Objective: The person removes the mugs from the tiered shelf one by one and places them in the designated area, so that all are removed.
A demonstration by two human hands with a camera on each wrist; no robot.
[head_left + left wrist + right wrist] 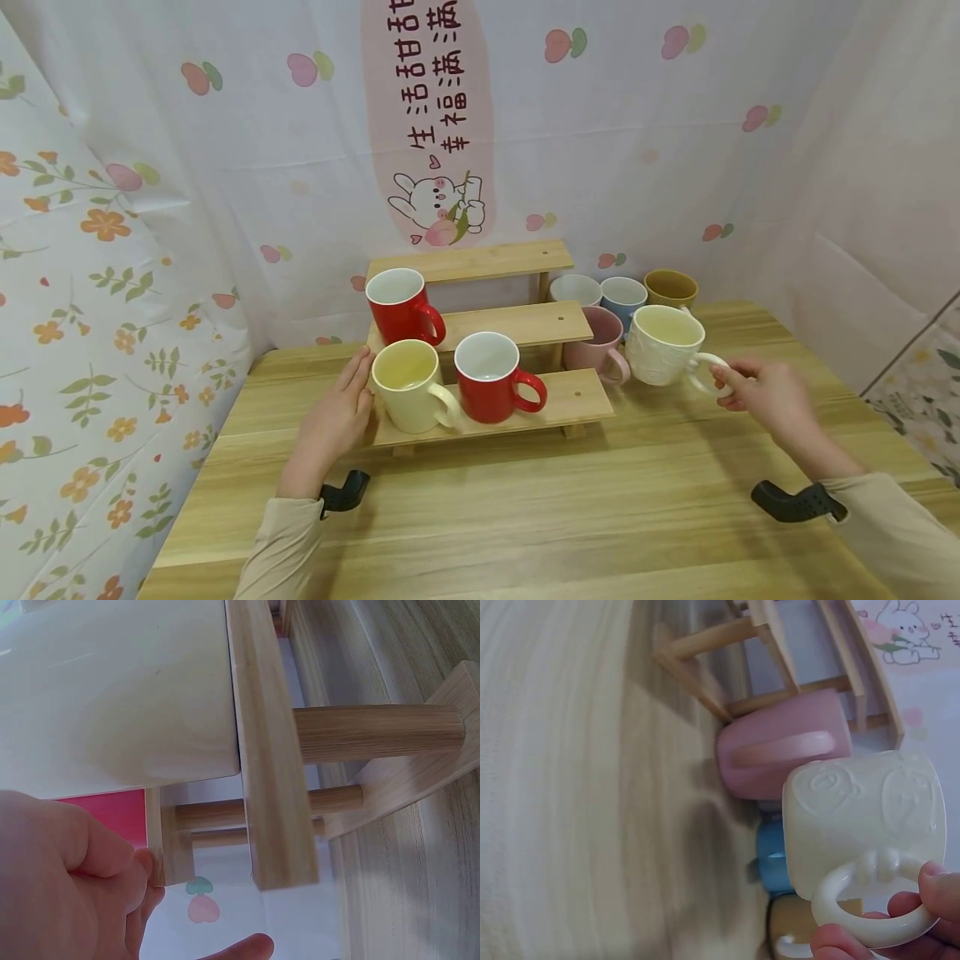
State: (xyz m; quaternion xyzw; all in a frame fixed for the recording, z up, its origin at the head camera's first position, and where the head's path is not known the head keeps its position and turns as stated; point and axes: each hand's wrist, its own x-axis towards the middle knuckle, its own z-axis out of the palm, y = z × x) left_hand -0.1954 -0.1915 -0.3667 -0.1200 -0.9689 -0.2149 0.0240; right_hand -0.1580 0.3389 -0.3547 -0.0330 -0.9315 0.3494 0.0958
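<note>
Rack (468, 262) on worktop (525, 517), toward its back edge; front board (581, 400), left end: front-left mug (405, 400); mid-length on the same board, right of it: front-middle mug (486, 392); middle board (517, 327), left end: upper mug (397, 317), behind front-left mug; left hand (337, 421) at rack's left end, touching it; just beside rack's right end, on worktop: near-side mug (580, 358); behind that, near the back edge, left to right: back-left mug (576, 292), back-middle mug (626, 312), back-right mug (670, 287); right of near-side mug, before back-right mug, raised off worktop: lifted mug (656, 358), handle gripped by right hand (768, 400).
</note>
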